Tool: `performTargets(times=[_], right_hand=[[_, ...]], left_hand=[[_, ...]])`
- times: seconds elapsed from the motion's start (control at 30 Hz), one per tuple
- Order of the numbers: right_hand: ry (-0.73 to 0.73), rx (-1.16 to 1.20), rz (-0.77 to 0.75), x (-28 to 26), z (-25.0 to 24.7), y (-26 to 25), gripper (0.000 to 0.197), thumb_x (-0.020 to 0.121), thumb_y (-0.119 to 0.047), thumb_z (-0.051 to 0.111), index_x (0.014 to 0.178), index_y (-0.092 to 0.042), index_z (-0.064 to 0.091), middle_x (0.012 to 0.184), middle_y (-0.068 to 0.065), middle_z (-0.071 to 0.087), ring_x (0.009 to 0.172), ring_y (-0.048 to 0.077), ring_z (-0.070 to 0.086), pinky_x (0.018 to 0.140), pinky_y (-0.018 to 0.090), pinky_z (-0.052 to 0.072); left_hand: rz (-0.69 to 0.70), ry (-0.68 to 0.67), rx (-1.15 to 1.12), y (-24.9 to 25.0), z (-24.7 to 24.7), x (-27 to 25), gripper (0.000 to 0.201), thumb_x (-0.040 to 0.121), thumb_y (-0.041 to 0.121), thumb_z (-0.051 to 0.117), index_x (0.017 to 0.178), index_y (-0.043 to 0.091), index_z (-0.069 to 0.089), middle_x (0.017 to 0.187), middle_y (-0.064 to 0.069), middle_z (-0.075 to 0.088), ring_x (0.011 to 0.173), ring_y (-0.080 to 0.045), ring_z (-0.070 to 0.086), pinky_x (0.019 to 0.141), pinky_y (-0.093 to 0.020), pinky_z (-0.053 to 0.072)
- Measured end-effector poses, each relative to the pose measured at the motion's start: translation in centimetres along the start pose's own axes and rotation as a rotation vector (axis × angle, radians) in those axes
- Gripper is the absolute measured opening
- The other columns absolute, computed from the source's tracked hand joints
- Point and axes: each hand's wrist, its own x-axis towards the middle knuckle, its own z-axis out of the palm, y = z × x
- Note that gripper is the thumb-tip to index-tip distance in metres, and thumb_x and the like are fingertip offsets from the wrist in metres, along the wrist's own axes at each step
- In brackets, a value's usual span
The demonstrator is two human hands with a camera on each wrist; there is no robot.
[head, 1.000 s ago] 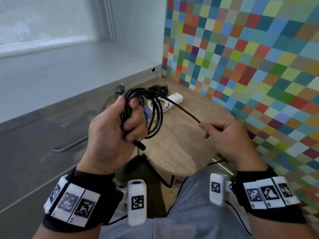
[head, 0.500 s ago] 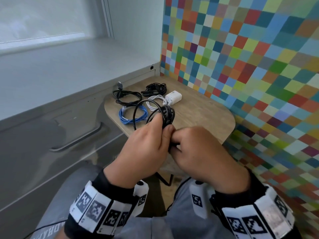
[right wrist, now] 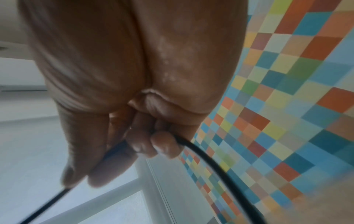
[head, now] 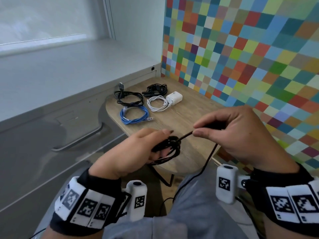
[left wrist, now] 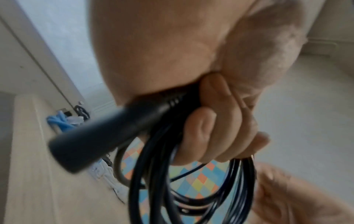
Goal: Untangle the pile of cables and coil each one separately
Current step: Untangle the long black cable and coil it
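Your right hand (head: 238,133) has moved away, pinching the black cable (head: 183,136); your left hand (head: 138,149) grips its thin, glossy coil (head: 170,149).

Wooden table (head: 186,118) beside multicoloured checkered wall (head: 241,49), grey cabinet (head: 51,135), window (head: 43,18).

No words, brands or numbers can be read; the wristbands (head: 86,207) and wrist cameras (head: 224,184) carry only black-and-white square marker patterns.

Coiled cables (head: 136,102) crowd the far table (head: 186,118); near half bare.
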Motion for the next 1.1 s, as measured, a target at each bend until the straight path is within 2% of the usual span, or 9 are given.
performTargets(times=[0.27, 0.37, 0.5, 0.57, 0.7, 0.77, 0.87, 1.0, 1.1], right_hand=[[0.194, 0.189, 0.182, 0.9, 1.3, 4.2, 0.022, 0.081, -0.042, 0.071, 0.086, -0.024, 0.082, 0.062, 0.008, 0.066, 0.047, 0.019, 0.049, 0.048, 0.032, 0.048], [0.173, 0.201, 0.298, 0.5, 2.0, 6.1, 0.017, 0.091, -0.036, 0.07, 0.089, -0.025, 0.083, 0.058, 0.003, 0.058, 0.044, 0.022, 0.046, 0.053, 0.037, 0.045], [0.077, -0.04, 0.282, 0.4, 3.4, 6.0, 0.01, 0.095, -0.029, 0.074, 0.089, -0.031, 0.082, 0.078, -0.015, 0.076, 0.072, -0.001, 0.068, 0.07, 0.022, 0.05], [-0.054, -0.239, 0.246, 0.7, 4.7, 4.5, 0.013, 0.098, -0.035, 0.069, 0.096, -0.029, 0.081, 0.085, -0.013, 0.076, 0.082, 0.001, 0.069, 0.078, 0.028, 0.054], [-0.22, -0.496, 0.111, 0.7, 6.5, 1.6, 0.022, 0.103, -0.037, 0.057, 0.101, -0.03, 0.078, 0.082, -0.01, 0.069, 0.075, 0.008, 0.062, 0.071, 0.032, 0.05], [-0.255, -0.496, 0.005, 0.5, 6.9, 0.5, 0.022, 0.101, -0.033, 0.055, 0.098, -0.029, 0.076, 0.083, -0.007, 0.066, 0.072, 0.011, 0.06, 0.066, 0.034, 0.049], [-0.218, -0.396, -0.102, 0.4, 6.7, -0.5, 0.017, 0.094, -0.026, 0.06, 0.088, -0.02, 0.076, 0.08, -0.004, 0.067, 0.067, 0.015, 0.06, 0.063, 0.039, 0.052], [-0.118, -0.225, -0.142, 0.1, 5.7, -1.1, 0.009, 0.085, -0.022, 0.075, 0.081, -0.025, 0.082, 0.071, -0.011, 0.074, 0.066, 0.008, 0.067, 0.061, 0.036, 0.055], [-0.125, -0.14, -0.112, -0.2, 5.2, -1.7, 0.011, 0.08, -0.017, 0.084, 0.076, -0.026, 0.083, 0.068, -0.015, 0.075, 0.069, 0.005, 0.072, 0.064, 0.029, 0.058]], left_hand=[[0.33, -0.118, -0.757, 0.3, -1.8, -0.6, 0.028, 0.101, 0.034, 0.039, 0.085, 0.014, 0.051, 0.062, 0.006, 0.034, 0.048, -0.007, 0.027, 0.051, -0.028, 0.018], [0.445, 0.018, -0.834, 1.1, -2.8, -0.9, 0.029, 0.105, 0.036, 0.033, 0.089, 0.018, 0.05, 0.063, 0.008, 0.032, 0.049, -0.007, 0.024, 0.055, -0.025, 0.021], [0.474, 0.353, -0.459, 1.1, -2.2, -0.7, 0.028, 0.105, 0.031, 0.036, 0.089, 0.014, 0.05, 0.062, 0.004, 0.043, 0.052, -0.016, 0.044, 0.06, -0.026, 0.047], [0.444, 0.449, -0.1, 0.9, -1.0, -0.5, 0.028, 0.105, 0.033, 0.037, 0.089, 0.014, 0.051, 0.064, 0.003, 0.055, 0.061, -0.022, 0.06, 0.073, -0.036, 0.055], [0.388, 0.512, 0.511, 0.2, 0.6, 0.2, 0.028, 0.103, 0.043, 0.036, 0.097, 0.026, 0.058, 0.085, 0.01, 0.07, 0.085, -0.002, 0.065, 0.078, -0.017, 0.047], [0.388, 0.487, 0.685, -0.3, 1.2, 0.5, 0.034, 0.105, 0.044, 0.033, 0.101, 0.023, 0.059, 0.09, 0.009, 0.068, 0.085, -0.005, 0.061, 0.075, -0.023, 0.045], [0.354, 0.425, 0.644, -0.8, 2.0, 0.8, 0.034, 0.106, 0.042, 0.036, 0.096, 0.017, 0.057, 0.084, 0.006, 0.064, 0.078, -0.009, 0.058, 0.073, -0.033, 0.043], [0.279, 0.362, 0.403, 0.2, 2.2, 0.7, 0.03, 0.107, 0.032, 0.044, 0.078, 0.022, 0.045, 0.067, 0.017, 0.06, 0.06, -0.003, 0.055, 0.057, -0.018, 0.039], [0.229, 0.261, 0.294, 0.7, 1.8, 0.5, 0.034, 0.109, 0.028, 0.042, 0.078, 0.015, 0.047, 0.053, 0.009, 0.056, 0.047, -0.008, 0.051, 0.052, -0.023, 0.038]])
